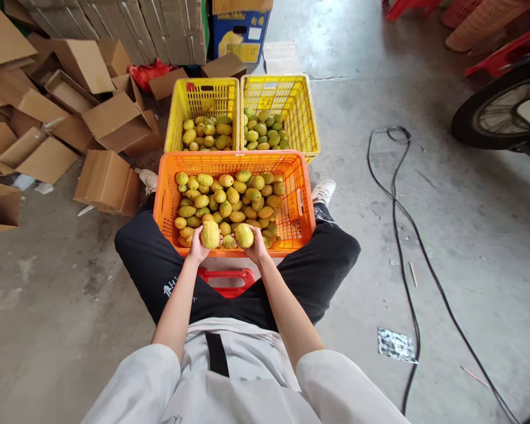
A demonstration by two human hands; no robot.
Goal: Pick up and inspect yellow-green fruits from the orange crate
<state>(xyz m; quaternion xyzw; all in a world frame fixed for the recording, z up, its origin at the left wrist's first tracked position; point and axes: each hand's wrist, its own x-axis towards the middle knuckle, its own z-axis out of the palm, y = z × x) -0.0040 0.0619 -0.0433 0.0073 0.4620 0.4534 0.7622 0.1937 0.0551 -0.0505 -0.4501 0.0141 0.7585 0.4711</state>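
I sit on a red stool (227, 281) with an orange crate (297, 207) between my knees, filled with several yellow-green fruits (234, 197). My left hand (197, 247) is closed round one yellow fruit (210, 234) at the crate's near edge. My right hand (257, 244) grips another yellow-green fruit (244, 235) right beside it. Both fruits are held just above the pile, almost touching each other.
Two yellow crates stand behind the orange one: the left yellow crate (176, 115) holds yellower fruit, the right yellow crate (307, 115) greener fruit. Cardboard boxes (108, 179) lie piled at the left. A black cable (400, 224) runs across the concrete floor at right, near a wheel (503, 112).
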